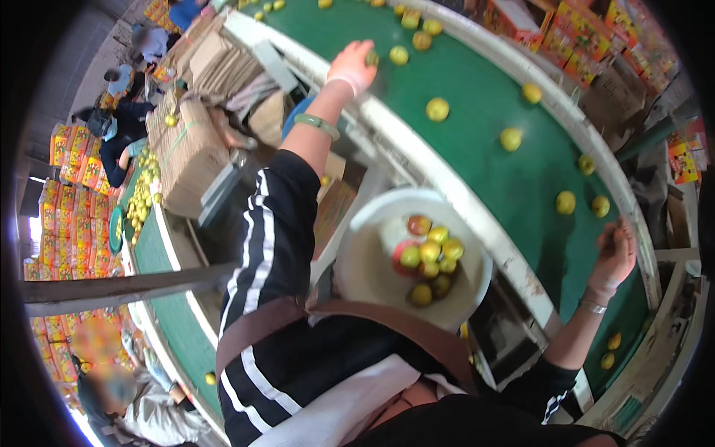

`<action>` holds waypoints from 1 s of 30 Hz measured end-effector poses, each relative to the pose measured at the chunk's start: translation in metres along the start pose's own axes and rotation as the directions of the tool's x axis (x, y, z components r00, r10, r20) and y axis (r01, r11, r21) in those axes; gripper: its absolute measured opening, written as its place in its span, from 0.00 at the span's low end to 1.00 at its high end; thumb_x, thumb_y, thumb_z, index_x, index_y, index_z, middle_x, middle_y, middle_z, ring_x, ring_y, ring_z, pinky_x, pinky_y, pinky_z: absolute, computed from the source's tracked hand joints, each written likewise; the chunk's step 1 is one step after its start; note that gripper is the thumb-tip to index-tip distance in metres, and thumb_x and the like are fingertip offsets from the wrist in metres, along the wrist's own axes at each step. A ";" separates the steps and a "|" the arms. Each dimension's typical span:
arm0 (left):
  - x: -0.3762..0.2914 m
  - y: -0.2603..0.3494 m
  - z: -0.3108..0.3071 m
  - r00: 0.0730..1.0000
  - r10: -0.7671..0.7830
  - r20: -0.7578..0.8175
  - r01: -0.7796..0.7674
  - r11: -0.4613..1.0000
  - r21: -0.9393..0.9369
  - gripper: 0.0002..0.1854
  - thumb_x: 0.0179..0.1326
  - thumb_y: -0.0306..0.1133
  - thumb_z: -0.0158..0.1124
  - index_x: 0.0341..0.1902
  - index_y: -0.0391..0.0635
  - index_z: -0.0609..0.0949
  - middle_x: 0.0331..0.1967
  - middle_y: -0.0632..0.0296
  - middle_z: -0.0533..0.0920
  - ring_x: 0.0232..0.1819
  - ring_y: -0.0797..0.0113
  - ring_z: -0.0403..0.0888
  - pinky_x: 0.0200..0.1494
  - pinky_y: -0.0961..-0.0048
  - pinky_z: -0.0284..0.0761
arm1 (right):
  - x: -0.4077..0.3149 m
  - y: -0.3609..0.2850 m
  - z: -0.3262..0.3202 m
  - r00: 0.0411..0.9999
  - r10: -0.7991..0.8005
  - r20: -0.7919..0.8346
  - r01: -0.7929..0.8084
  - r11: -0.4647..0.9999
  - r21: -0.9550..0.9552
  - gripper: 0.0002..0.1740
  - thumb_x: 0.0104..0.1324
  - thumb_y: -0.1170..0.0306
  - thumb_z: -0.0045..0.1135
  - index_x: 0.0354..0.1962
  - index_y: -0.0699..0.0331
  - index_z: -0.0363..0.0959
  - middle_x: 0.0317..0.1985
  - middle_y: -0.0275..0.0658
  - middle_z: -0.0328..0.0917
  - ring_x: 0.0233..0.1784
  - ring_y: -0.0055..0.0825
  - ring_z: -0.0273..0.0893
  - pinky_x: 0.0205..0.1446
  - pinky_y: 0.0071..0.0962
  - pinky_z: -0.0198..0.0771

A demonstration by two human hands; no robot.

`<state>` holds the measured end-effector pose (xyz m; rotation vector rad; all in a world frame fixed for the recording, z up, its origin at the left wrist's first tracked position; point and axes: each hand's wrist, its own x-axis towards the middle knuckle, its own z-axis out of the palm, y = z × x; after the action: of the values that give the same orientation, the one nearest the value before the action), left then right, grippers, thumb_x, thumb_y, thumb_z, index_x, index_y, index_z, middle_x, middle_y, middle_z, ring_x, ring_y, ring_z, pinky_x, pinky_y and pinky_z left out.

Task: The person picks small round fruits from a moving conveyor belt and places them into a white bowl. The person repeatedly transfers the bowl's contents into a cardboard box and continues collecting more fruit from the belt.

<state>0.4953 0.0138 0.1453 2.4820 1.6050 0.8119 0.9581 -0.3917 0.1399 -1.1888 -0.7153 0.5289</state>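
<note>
A green conveyor belt with pale rails curves past my front, carrying scattered round yellow-green fruits. At its near rail, my left hand has its fingers around a greenish fruit. Farther right, my right hand hangs over the belt near the far rail, fingers curled; blur hides whether anything is in them. Close to it lies a yellow fruit. Between my body and the belt stands a white basin holding several yellow-green fruits and a reddish fruit.
Stacked flat cardboard stands to my left, beside a metal bar. Beyond is a second green belt with heaped fruit. Several people work there, one in a pale jacket. Printed cartons line the far side.
</note>
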 end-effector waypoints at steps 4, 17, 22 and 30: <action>0.028 -0.008 0.011 0.953 -0.131 0.272 0.038 0.946 0.322 0.26 0.58 0.31 0.57 0.62 0.64 0.75 0.67 0.51 0.68 0.62 0.47 0.73 0.65 0.58 0.69 | -0.002 0.006 0.014 1.000 -0.015 -0.017 0.015 1.000 -0.002 0.14 0.68 0.72 0.49 0.48 0.67 0.77 0.33 0.38 0.81 0.26 0.18 0.70 0.28 0.17 0.63; -0.019 0.077 -0.042 0.934 0.274 0.228 0.146 0.289 -0.946 0.33 0.58 0.31 0.70 0.66 0.43 0.68 0.54 0.49 0.77 0.46 0.64 0.80 0.50 0.66 0.80 | -0.007 -0.010 0.026 1.000 -0.004 -0.006 0.004 0.999 -0.041 0.14 0.69 0.73 0.48 0.49 0.69 0.76 0.32 0.40 0.81 0.23 0.19 0.69 0.27 0.17 0.64; -0.061 0.122 -0.078 0.836 0.538 0.106 0.149 -0.037 -0.988 0.35 0.59 0.30 0.68 0.69 0.47 0.65 0.62 0.36 0.70 0.43 0.59 0.81 0.48 0.63 0.79 | 0.001 -0.002 0.016 1.000 0.027 0.013 -0.027 1.000 -0.011 0.14 0.69 0.73 0.49 0.49 0.70 0.77 0.33 0.41 0.81 0.23 0.20 0.70 0.27 0.18 0.65; -0.078 0.147 -0.069 0.806 0.585 0.091 0.230 -0.167 -0.959 0.32 0.56 0.32 0.68 0.64 0.42 0.68 0.51 0.43 0.77 0.36 0.59 0.81 0.42 0.65 0.79 | 0.001 -0.010 0.014 0.998 -0.022 -0.055 0.019 0.998 -0.057 0.16 0.67 0.74 0.49 0.50 0.72 0.76 0.34 0.44 0.82 0.25 0.24 0.72 0.28 0.22 0.68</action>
<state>0.5609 -0.1346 0.2239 1.3125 -0.0555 0.7312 0.9491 -0.3848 0.1523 -1.2426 -0.6979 0.4599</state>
